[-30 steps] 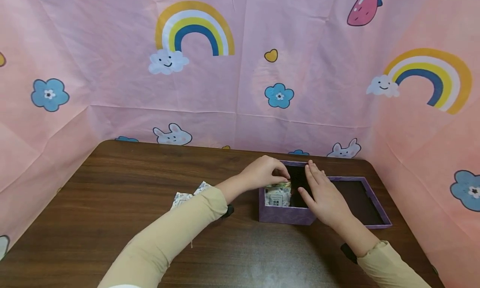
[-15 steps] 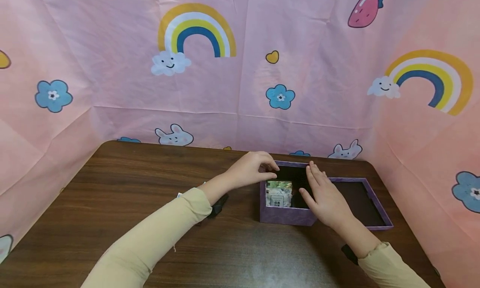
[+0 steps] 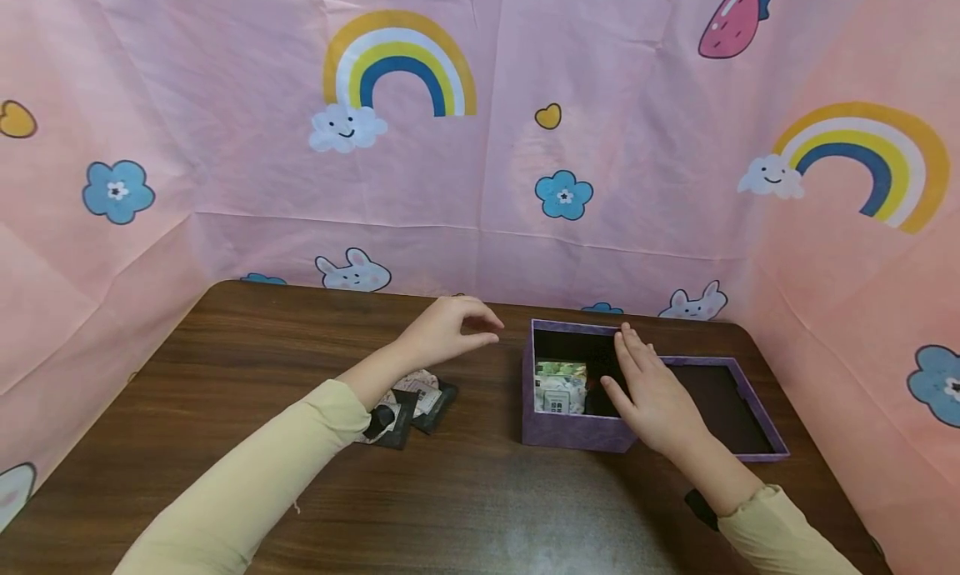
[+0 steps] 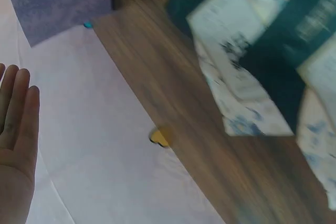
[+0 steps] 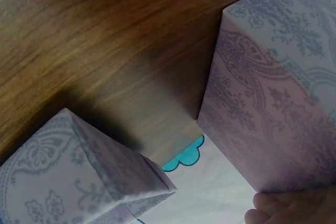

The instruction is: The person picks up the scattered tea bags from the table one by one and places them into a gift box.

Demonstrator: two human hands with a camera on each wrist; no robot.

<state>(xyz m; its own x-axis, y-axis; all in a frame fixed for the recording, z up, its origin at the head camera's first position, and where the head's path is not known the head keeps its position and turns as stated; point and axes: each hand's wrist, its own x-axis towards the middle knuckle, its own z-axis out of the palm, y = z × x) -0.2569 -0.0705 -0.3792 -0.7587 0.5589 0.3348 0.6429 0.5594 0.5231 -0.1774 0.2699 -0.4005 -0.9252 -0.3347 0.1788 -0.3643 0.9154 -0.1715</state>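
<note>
My left hand (image 3: pixel 450 329) is in the air left of the purple patterned box (image 3: pixel 577 432), fingers loosely bent with nothing in them. Inside the box, at its front left, lies a small packet (image 3: pixel 561 387) with a green and white print and a pale label. My right hand (image 3: pixel 660 392) rests with straight fingers along the box's right edge; its fingertips (image 5: pixel 294 205) show at the box's edge in the right wrist view. Below my left hand, dark packets with pale floral panels lie on the table, one (image 3: pixel 427 398) beside another (image 3: pixel 399 425), partly covered by my wrist.
A shallow purple lid (image 3: pixel 759 404) lies inner side up, just right of the box. Brown wood table (image 3: pixel 465 508) surrounds these things. A pink printed cloth (image 3: pixel 420 192) hangs behind the table and at its sides.
My left hand has drawn back leftward out of the box, its fingers off the packet, which stays inside. Dark packets on the table have come into sight. My right hand keeps its place.
</note>
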